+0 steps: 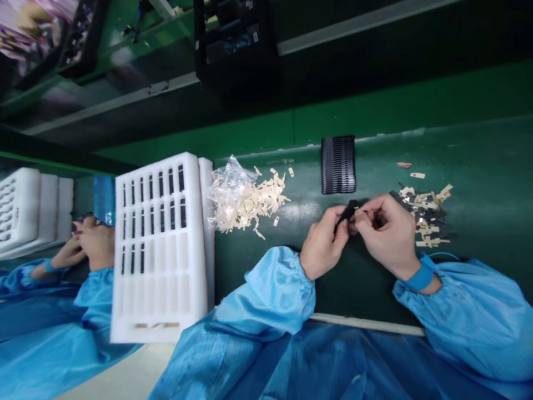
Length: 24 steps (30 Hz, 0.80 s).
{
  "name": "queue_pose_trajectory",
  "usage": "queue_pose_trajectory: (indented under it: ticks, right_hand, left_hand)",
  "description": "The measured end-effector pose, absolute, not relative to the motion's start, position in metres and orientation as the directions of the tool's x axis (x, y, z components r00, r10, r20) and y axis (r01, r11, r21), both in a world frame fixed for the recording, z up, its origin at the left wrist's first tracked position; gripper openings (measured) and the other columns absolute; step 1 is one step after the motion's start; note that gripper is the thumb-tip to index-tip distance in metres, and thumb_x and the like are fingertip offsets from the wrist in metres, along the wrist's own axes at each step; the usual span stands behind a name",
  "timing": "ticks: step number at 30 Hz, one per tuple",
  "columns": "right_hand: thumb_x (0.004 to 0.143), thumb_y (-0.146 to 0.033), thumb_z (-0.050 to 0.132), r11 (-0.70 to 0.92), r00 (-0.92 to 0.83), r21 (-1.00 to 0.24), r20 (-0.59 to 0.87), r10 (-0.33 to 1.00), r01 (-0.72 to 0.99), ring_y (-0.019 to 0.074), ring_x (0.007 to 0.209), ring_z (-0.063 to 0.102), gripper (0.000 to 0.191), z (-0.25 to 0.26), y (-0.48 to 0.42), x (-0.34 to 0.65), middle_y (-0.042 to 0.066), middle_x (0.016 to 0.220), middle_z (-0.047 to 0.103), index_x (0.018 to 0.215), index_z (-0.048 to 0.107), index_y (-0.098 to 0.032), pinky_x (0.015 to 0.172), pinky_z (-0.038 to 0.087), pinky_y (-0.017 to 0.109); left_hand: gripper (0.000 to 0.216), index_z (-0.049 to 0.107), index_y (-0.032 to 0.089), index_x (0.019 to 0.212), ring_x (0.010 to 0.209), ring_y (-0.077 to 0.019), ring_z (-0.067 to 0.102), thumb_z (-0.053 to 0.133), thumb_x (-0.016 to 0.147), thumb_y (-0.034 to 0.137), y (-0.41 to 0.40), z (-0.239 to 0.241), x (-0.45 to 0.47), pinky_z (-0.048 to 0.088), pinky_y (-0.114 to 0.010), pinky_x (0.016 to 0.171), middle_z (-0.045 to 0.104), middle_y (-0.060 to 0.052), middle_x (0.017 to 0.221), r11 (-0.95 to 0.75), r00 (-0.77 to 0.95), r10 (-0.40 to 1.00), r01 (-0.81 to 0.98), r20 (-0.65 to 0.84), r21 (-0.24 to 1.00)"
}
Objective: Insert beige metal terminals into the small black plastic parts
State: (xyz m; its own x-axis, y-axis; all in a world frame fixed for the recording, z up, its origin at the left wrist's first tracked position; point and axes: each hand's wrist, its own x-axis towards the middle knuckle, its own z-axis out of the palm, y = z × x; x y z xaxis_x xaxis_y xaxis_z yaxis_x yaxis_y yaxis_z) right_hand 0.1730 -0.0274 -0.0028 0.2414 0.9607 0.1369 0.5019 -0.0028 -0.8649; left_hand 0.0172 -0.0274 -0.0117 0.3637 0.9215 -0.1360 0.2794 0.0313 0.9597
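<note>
Head view: black part (pixel 347 213) is pinched between both hands over the green bench (pixel 478 166); left hand (pixel 323 244) grips one end, right hand (pixel 385 233) the other; a slip could drop it among the scraps (pixel 427 216), where it might get lost.

Two foam trays (pixel 160 244), two label heaps (pixel 250 200), one stack of black parts (pixel 338 165).

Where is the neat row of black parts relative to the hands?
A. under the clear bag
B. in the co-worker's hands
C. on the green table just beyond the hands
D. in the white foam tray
C: the row of black parts stands on the green table, just past the left hand and right hand, which pinch a small black part together.
</note>
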Motion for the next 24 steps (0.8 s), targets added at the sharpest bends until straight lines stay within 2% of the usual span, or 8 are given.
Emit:
queue_pose_trajectory:
  ticks: [8,16,24]
  right_hand:
    - [0.083,-0.017,0.066,-0.05,0.238,-0.896,0.064,0.969,0.442,0.0121,0.053,0.05,0.01,-0.0064,-0.0304,0.1757,-0.004,0.063,0.053,0.08,0.058,-0.023,0.052,0.042,0.028]
    - [0.082,-0.016,0.066,-0.038,0.232,-0.895,0.074,0.97,0.444,0.0123,0.053,0.049,0.013,-0.0065,-0.0292,0.1756,-0.005,0.063,0.052,0.079,0.057,-0.023,0.051,0.041,0.028]
    - [0.085,-0.018,0.068,-0.093,0.184,-0.934,-0.029,0.982,0.346,0.0122,0.055,0.051,0.008,-0.0041,-0.027,0.1797,-0.004,0.065,0.055,0.083,0.061,-0.023,0.051,0.041,0.027]
  left_hand:
    - [0.032,0.05,0.022,0.136,0.099,-0.0197,0.075,0.045,0.105,0.029,-0.0269,-0.0089,0.0168,0.059,-0.031,0.089,0.076,-0.006,0.115,-0.01,0.371,0.923,0.302,-0.107,0.953]
    - [0.032,0.051,0.022,0.135,0.098,-0.0194,0.076,0.045,0.105,0.028,-0.0275,-0.008,0.0165,0.059,-0.032,0.088,0.076,-0.006,0.114,-0.029,0.368,0.924,0.335,-0.102,0.942]
    - [0.029,0.055,0.018,0.132,0.095,-0.016,0.077,0.044,0.106,0.026,-0.0185,-0.0067,0.0116,0.06,-0.027,0.09,0.077,-0.006,0.107,-0.082,0.407,0.913,0.281,-0.041,0.956]
